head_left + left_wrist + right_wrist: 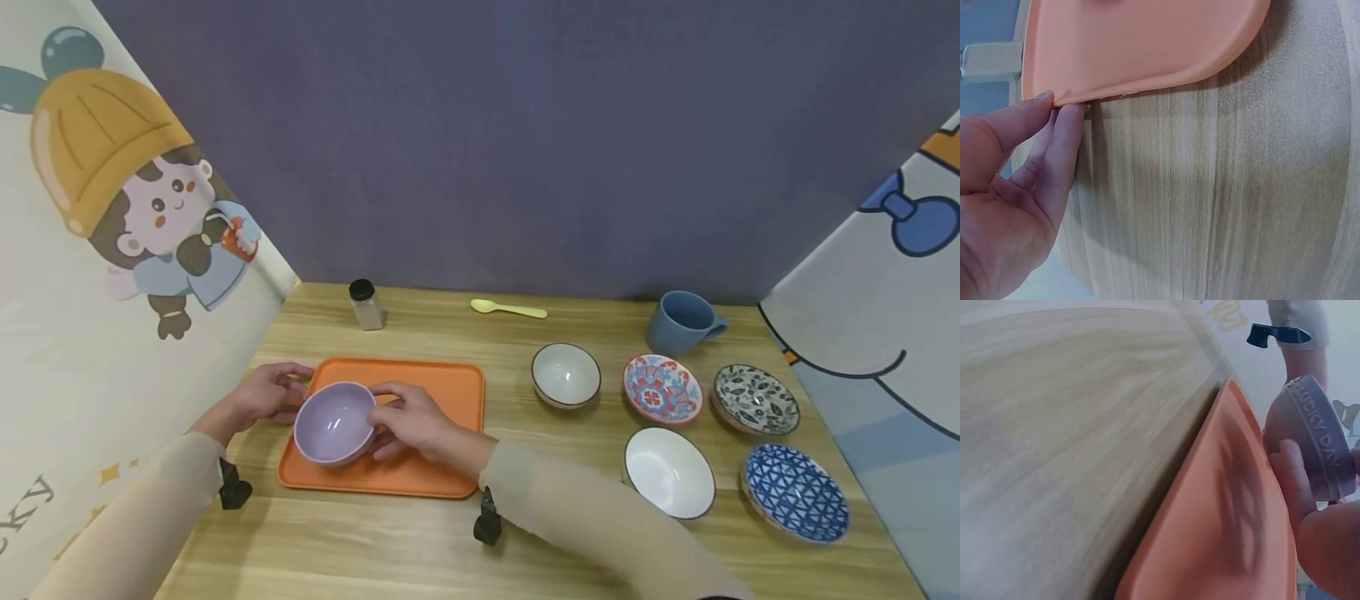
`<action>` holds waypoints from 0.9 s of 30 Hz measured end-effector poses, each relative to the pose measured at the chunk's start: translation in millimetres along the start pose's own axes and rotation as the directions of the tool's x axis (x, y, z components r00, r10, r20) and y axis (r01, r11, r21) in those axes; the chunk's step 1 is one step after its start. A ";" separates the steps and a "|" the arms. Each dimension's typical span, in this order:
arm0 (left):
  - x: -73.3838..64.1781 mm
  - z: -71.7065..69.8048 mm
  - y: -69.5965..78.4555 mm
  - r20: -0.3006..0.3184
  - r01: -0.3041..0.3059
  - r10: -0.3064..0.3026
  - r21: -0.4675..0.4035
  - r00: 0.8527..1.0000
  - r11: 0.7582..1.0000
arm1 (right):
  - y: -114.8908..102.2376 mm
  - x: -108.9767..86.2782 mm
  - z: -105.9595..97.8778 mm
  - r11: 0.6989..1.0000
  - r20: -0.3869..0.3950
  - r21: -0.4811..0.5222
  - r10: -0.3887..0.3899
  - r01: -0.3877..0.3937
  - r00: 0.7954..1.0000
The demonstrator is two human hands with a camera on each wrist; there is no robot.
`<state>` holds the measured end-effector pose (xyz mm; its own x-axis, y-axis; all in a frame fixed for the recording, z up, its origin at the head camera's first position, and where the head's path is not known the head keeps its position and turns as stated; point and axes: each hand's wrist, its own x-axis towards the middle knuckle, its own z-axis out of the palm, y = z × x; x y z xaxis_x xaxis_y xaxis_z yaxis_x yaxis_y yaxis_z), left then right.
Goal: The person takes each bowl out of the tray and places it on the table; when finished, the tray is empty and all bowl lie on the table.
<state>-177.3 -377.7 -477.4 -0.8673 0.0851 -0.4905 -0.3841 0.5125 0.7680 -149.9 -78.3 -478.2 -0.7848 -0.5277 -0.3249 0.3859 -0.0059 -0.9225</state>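
Note:
A lavender bowl (334,423) is over the left part of the orange tray (450,475), tilted a little in the right wrist view, where raised lettering shows on its side. My right hand (416,419) grips the bowl by its right side, thumb at the rim and fingers against the outer wall. My left hand (268,392) is at the tray's left edge. In the left wrist view its thumb and fingers pinch the rim of the tray (1147,47).
Behind the tray stand a black-capped shaker (367,307) and a yellow spoon (508,309). To the right are a small white bowl (566,377), a larger white bowl (670,473), patterned dishes in red (663,389), black (756,400) and blue (797,493), and a blue mug (681,323).

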 end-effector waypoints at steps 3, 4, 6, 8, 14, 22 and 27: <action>-0.6 -0.1 0.6 0.004 -0.003 0.003 -0.015 1.000 1.000 | -4.0 -5.3 -8.5 1.000 -0.010 -0.005 -0.002 0.002 1.000; -0.9 -0.1 0.9 0.006 -0.003 0.004 -0.020 1.000 1.000 | -5.4 -7.6 -11.2 1.000 -0.014 -0.005 -0.001 0.001 1.000; -1.3 -0.1 1.0 0.012 -0.007 0.007 -0.027 1.000 1.000 | -7.9 -12.4 -16.9 1.000 -0.025 0.000 -0.004 0.004 1.000; -1.8 0.3 1.4 0.018 -0.008 0.009 -0.034 1.000 0.999 | -10.8 -18.3 -22.1 1.000 -0.041 0.017 -0.007 0.008 0.999; -2.9 1.4 2.7 0.013 -0.004 0.005 -0.032 1.000 0.999 | -18.8 -37.4 -41.7 0.997 -0.067 0.064 -0.035 0.039 0.997; 1.7 -0.1 -4.0 0.012 -0.028 0.029 -0.039 1.000 0.999 | -27.6 -64.3 -73.3 0.995 -0.078 0.069 -0.062 0.067 0.995; 4.3 -1.3 -8.0 0.022 -0.041 0.042 -0.041 0.999 0.998 | -26.0 -85.6 -93.6 0.996 -0.098 0.061 -0.053 0.059 0.994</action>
<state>-178.3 -382.5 -485.1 -0.8754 0.1257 -0.4668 -0.3608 0.4729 0.8039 -138.2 46.5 -446.0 -0.8478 -0.4410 -0.2945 0.3676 -0.0885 -0.9258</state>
